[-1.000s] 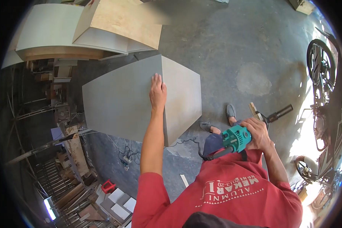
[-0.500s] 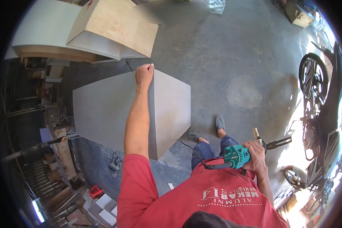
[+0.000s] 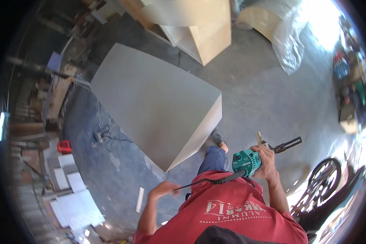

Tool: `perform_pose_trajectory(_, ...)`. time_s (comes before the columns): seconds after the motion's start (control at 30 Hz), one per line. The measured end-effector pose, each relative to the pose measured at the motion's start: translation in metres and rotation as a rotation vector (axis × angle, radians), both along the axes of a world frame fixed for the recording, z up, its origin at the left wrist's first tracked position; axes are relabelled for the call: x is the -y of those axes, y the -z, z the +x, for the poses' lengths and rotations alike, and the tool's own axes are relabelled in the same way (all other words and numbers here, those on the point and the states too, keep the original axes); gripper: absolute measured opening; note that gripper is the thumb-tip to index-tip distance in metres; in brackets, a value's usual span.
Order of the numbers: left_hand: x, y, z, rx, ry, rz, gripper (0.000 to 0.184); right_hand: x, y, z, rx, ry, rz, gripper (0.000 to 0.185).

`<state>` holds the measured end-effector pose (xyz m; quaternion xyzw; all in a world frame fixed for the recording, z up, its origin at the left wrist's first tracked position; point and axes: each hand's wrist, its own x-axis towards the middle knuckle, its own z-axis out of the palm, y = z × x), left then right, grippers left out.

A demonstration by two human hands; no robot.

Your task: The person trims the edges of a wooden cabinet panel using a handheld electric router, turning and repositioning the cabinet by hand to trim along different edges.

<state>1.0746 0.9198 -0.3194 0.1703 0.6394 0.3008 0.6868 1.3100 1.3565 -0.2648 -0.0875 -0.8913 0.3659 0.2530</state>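
My right hand (image 3: 265, 162) is closed around a teal trim router (image 3: 247, 162) in front of my red shirt. A slotted dark guide arm (image 3: 288, 144) sticks out of the tool beyond my fingers. From its rear the black power cord (image 3: 199, 181) runs left to my left hand (image 3: 164, 190), whose fingers are somewhat smeared by motion but appear closed on the cord. Ahead of me stands a large grey box-shaped cabinet (image 3: 158, 97), its near corner close to my left hand; neither hand touches it.
A plywood cabinet (image 3: 213, 38) stands beyond the grey one. Plastic sheeting (image 3: 288, 49) hangs over a curved panel at upper right. A motorcycle (image 3: 325, 183) is at right. White boards (image 3: 79, 207), a red object (image 3: 64, 147) and a cable tangle (image 3: 103, 134) lie at left.
My left hand has left the grey cabinet's top edge and come back beside my waist, onto the cord. My view has turned, and the router stays in my right hand.
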Motion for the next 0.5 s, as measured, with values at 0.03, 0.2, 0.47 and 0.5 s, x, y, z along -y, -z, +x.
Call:
perform_pose_trajectory(0.03,0.047,-0.002,-0.011,-0.011,-0.164,-0.038,0.042,-0.01,-0.002,-0.021,-0.004,-0.03,-0.004,0.064)
perform_pose_trajectory(0.2,0.069,-0.147,-0.057,-0.93,-0.64,-0.133,0.014,-0.071,-0.003,-0.117,0.027,-0.213,0.066,0.068)
perform_pose_trajectory(0.47,-0.08,-0.15,-0.129,-1.909,-0.842,0.006,0.014,-0.164,-0.003,-0.221,-0.073,-0.257,-0.079,0.074)
perform_pose_trajectory(0.5,-0.101,-0.133,-0.13,-1.987,-0.901,-0.003,0.016,-0.178,0.001,-0.233,-0.078,-0.281,-0.1,0.073)
